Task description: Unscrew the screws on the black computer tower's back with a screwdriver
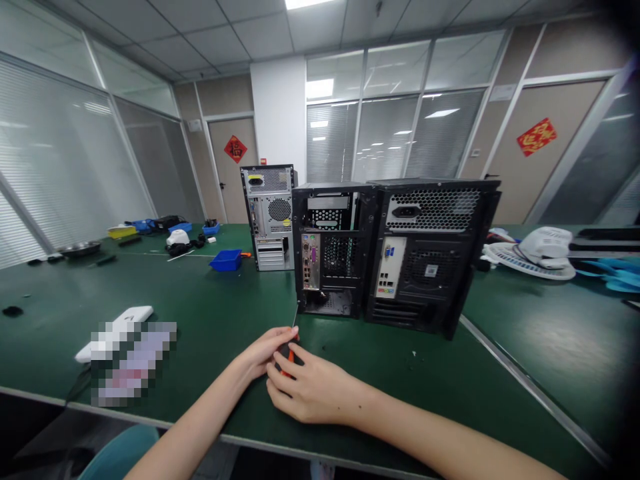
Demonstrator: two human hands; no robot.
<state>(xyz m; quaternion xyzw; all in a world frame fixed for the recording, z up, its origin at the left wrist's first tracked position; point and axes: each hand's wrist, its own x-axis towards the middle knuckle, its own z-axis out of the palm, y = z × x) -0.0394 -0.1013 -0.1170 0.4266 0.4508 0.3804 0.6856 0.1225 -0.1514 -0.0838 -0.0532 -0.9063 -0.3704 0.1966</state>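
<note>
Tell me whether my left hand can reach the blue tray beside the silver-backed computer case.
Probably, with a stretch: nothing appears to stand between your left hand and the blue tray, though that hand's grip would first have to leave the screwdriver.

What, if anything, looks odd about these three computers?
The middle computer stands out: its upper back has a gaping opening, whereas the left computer and right computer have power sockets there. It looks as if a part is missing.
</note>
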